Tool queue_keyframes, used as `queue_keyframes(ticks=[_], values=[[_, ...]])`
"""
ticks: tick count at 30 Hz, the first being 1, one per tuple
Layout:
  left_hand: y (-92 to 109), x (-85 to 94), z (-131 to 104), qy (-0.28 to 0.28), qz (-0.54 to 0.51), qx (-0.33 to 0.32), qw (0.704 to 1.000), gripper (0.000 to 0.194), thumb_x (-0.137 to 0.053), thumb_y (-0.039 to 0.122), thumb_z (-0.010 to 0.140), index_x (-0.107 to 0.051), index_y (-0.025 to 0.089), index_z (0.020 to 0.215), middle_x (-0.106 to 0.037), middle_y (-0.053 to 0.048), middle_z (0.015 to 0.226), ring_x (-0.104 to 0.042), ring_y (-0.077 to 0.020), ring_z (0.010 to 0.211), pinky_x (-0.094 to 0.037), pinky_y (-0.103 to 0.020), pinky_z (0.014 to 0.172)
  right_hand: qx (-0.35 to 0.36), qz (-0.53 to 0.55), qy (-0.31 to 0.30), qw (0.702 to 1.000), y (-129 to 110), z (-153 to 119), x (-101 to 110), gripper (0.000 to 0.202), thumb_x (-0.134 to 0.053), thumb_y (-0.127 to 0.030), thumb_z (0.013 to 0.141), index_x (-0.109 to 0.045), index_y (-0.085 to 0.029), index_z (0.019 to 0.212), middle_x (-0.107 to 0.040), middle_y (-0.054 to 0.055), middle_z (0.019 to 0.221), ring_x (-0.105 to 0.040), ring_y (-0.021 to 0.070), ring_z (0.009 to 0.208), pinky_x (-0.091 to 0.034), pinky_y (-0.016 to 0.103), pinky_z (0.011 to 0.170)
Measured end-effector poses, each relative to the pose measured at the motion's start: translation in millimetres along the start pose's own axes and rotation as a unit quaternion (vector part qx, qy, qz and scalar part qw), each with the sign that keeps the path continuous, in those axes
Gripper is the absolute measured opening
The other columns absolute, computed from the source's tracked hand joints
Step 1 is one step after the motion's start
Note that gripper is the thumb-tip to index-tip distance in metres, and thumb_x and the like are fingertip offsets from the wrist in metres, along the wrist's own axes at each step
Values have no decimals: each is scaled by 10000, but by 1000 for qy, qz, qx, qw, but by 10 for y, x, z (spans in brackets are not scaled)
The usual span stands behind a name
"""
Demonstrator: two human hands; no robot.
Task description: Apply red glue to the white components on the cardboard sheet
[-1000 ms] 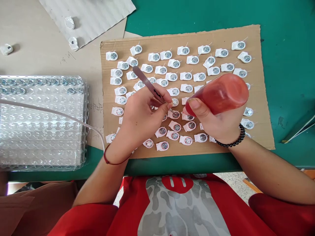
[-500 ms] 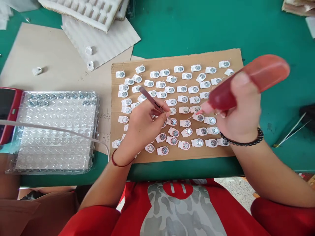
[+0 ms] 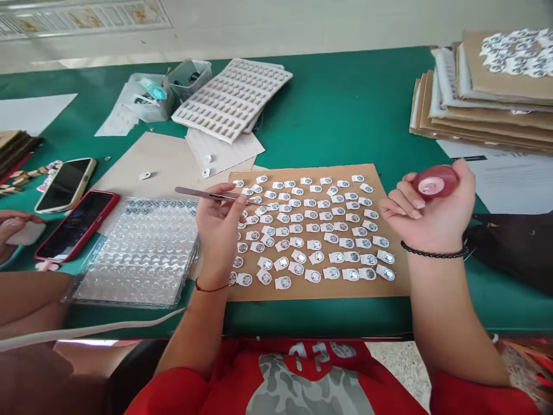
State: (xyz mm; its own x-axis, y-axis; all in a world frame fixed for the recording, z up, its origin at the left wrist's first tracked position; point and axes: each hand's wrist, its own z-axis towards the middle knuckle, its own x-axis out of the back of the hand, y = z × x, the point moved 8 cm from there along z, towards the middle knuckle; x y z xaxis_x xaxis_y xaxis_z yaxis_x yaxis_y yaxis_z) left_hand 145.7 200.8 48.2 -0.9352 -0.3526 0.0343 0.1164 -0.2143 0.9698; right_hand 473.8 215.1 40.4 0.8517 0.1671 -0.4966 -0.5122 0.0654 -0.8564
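My left hand [image 3: 213, 225] is closed on a pair of tweezers [image 3: 199, 193], their tips pointing right over the far-left part of a cardboard sheet [image 3: 302, 294]. Rows of small white pieces, each with a round silvery centre [image 3: 314, 244], cover this sheet; some lie hidden behind my left hand. To the right of the cardboard, my right hand [image 3: 440, 227] is raised with its fingers curled round a red squeeze bottle [image 3: 447, 180]. The bottle's pink cap faces me. A clear plastic tray [image 3: 133, 259] with round pockets lies left of my left hand, silvery rings along its far rows.
Two phones, one red-cased [image 3: 80, 225] and one pale-cased [image 3: 64, 184], lie at left near another person's hand [image 3: 8, 227]. A white foam tray [image 3: 233, 98] and plastic tubs [image 3: 190, 80] stand behind. Stacked cardboard [image 3: 488, 124] is back right; a pale cable [image 3: 99, 327] crosses front left.
My right hand has lifted the bottle away from the pieces and turned its tip towards me. My left hand has drawn the tweezers back and left. The view has tilted up.
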Motion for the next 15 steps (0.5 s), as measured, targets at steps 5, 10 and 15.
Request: queue_keyframes(ticks=[5, 10, 15], values=[[127, 112, -31, 7, 0, 40, 999, 266, -679, 264, 695, -540, 231, 920, -579, 46, 766, -575, -72, 656, -421, -183, 503, -39, 43, 53, 997, 74, 44, 174, 481, -386, -675, 741, -495, -219, 636, -273, -84, 365, -199, 49, 273, -264, 228, 327], [259, 350, -106, 47, -4, 51, 998, 256, -670, 320, 683, -564, 240, 901, -601, 24, 761, -589, -120, 691, -444, -240, 567, -19, 59, 44, 997, -71, -118, -317, 384, -371, -530, 848, -536, -226, 681, -279, -60, 438, -261, 64, 314, -292, 215, 369], [465, 616, 1, 143, -54, -13, 988, 261, -694, 387, 609, -574, 220, 770, -599, -15, 599, -581, -166, 518, -407, -258, 423, -117, 153, 224, 955, 231, -292, -87, 258, -583, -465, 753, -478, -308, 577, -235, -27, 430, -234, 69, 318, -289, 247, 332]])
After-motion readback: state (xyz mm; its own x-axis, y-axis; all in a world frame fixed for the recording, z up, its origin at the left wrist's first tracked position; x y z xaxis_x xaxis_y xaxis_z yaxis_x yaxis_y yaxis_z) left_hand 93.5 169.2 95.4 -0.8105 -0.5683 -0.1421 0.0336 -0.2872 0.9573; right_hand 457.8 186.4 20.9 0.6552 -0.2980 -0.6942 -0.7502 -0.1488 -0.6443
